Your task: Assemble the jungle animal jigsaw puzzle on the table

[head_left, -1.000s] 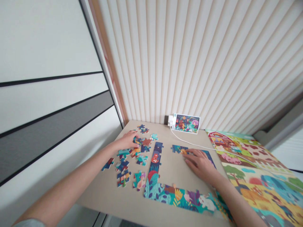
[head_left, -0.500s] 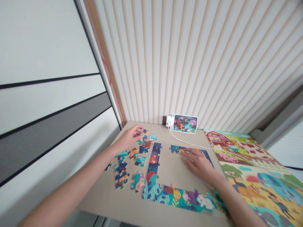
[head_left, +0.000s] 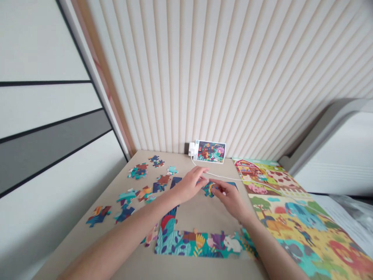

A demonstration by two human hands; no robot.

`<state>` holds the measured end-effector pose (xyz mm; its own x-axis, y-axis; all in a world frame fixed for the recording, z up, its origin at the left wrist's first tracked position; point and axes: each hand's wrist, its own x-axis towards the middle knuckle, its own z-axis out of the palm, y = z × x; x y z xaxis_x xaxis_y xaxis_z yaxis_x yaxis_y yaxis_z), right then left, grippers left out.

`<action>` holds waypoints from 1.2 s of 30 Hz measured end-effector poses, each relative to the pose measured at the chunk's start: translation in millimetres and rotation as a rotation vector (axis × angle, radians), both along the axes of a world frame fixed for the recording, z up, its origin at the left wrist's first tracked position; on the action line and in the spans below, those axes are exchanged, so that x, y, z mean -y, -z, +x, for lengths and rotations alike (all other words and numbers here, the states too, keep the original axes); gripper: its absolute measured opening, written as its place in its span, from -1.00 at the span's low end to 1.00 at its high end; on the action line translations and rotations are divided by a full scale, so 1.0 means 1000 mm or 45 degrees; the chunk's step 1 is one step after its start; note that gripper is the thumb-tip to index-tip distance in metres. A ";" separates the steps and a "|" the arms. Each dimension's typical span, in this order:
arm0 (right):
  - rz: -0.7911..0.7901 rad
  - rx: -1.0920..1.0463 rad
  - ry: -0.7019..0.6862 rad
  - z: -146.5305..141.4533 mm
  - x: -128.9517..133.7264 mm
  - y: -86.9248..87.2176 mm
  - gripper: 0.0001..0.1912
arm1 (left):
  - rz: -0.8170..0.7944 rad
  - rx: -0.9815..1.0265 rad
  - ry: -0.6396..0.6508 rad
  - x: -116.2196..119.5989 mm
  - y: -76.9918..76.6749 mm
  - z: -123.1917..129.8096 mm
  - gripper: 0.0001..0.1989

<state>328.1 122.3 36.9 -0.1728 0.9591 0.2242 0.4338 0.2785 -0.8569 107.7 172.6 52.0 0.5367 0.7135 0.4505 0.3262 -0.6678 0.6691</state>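
Over the tan board, the left hand and right hand were close together, and the right hand pinched a small jigsaw piece to hold it tight.

Left hand, right hand bare; slender fingers; bare forearms running off lower frame edge.

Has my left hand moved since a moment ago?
Yes, rightward: your left hand now sits nearly below the picture card, beside your right hand.
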 end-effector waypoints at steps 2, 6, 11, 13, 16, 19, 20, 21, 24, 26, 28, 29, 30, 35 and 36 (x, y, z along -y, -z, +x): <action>-0.039 -0.081 0.179 0.016 -0.012 0.007 -0.51 | 0.122 -0.105 -0.106 -0.002 0.013 0.000 -0.69; -0.034 -0.109 0.409 0.043 -0.030 0.019 -0.48 | 0.377 -0.489 -0.049 0.000 0.031 -0.004 -0.70; -0.155 -0.045 0.424 0.043 -0.035 0.028 -0.51 | 0.491 -0.667 0.071 0.004 0.036 -0.004 -0.66; -0.187 0.002 0.426 0.037 -0.035 0.029 -0.52 | 0.493 -0.691 0.068 0.004 0.035 -0.004 -0.69; -0.230 0.110 0.432 0.030 -0.034 0.028 -0.57 | 0.496 -0.712 0.035 0.004 0.034 -0.005 -0.72; -0.219 0.220 0.437 0.026 -0.035 0.027 -0.65 | 0.518 -0.733 0.022 0.005 0.033 -0.007 -0.71; -0.206 0.257 0.445 0.025 -0.035 0.027 -0.67 | 0.527 -0.738 0.021 0.005 0.033 -0.008 -0.71; -0.190 0.300 0.460 0.024 -0.035 0.027 -0.70 | 0.535 -0.742 0.022 0.005 0.033 -0.008 -0.72; -0.128 0.470 0.524 0.019 -0.035 0.028 -0.75 | 0.547 -0.750 0.023 0.006 0.032 -0.008 -0.72; -0.082 0.610 0.579 0.016 -0.035 0.028 -0.77 | 0.544 -0.755 0.019 0.006 0.032 -0.008 -0.72; -0.052 0.728 0.608 0.013 -0.035 0.029 -0.78 | 0.531 -0.757 0.006 0.007 0.031 -0.008 -0.72; -0.040 0.767 0.611 0.012 -0.035 0.029 -0.78 | 0.526 -0.757 0.002 0.007 0.031 -0.008 -0.72; -0.028 0.791 0.602 0.011 -0.035 0.030 -0.78 | 0.522 -0.759 0.002 0.008 0.031 -0.008 -0.72; 0.137 0.812 0.482 0.011 -0.035 0.031 -0.81 | 0.508 -0.768 -0.002 0.011 0.029 -0.009 -0.73; 0.192 0.818 0.439 0.012 -0.035 0.030 -0.79 | 0.504 -0.770 -0.010 0.011 0.029 -0.009 -0.73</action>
<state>340.2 157.0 6.5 -0.0088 0.9494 0.3138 0.9207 0.1301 -0.3679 98.7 161.4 22.9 0.7691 0.5635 0.3016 0.5690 -0.8186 0.0783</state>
